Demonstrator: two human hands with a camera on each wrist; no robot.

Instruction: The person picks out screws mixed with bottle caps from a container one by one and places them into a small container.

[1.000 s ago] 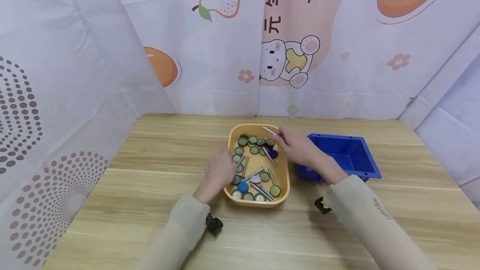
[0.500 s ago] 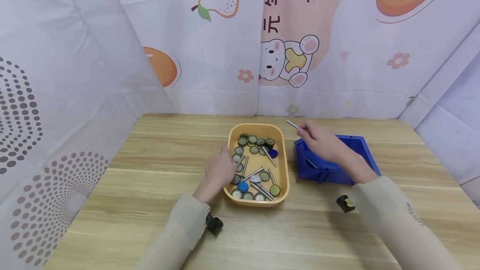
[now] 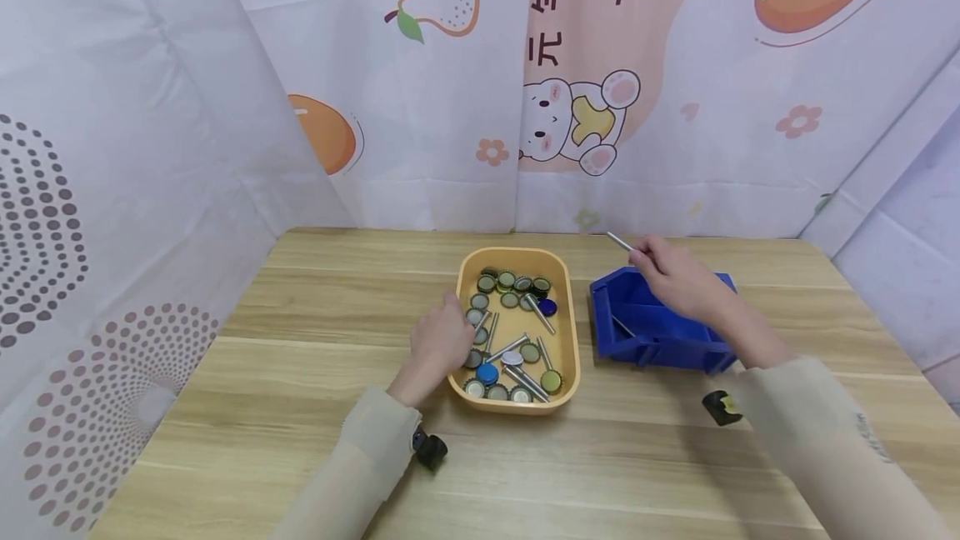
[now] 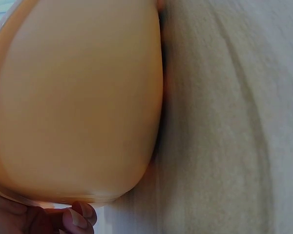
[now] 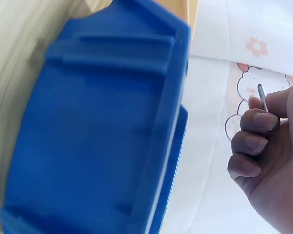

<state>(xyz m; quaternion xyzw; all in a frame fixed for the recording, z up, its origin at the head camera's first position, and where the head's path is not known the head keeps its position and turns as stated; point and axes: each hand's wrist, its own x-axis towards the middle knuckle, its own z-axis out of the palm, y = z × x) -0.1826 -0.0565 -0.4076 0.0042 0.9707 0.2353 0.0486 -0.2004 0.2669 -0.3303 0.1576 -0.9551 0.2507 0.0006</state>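
My left hand (image 3: pixel 442 338) grips the left rim of a yellow-orange tray (image 3: pixel 513 408); its curled fingertips show under the tray's edge in the left wrist view. Inside lie several bottle caps (image 3: pixel 529 352) and loose silver metal rods (image 3: pixel 539 317), some with flat heads. My right hand (image 3: pixel 678 280) pinches a thin silver metal rod (image 3: pixel 618 241) between thumb and forefinger, its free end pointing up and left. This hand hangs above the blue plastic bin (image 3: pixel 637 351), hiding part of its inside. In the right wrist view, the rod (image 5: pixel 262 96) has a smooth rounded tip.
Another thin rod (image 3: pixel 622 326) lies in the blue bin, which stands just right of the tray. Both containers are on a wood-grain table (image 3: pixel 352 290). A printed white curtain (image 3: pixel 420 123) hangs behind the table's back edge.
My right hand has carried the metal rod from the tray's right back corner rightward to above the blue bin. My left hand and the tray have stayed in place.
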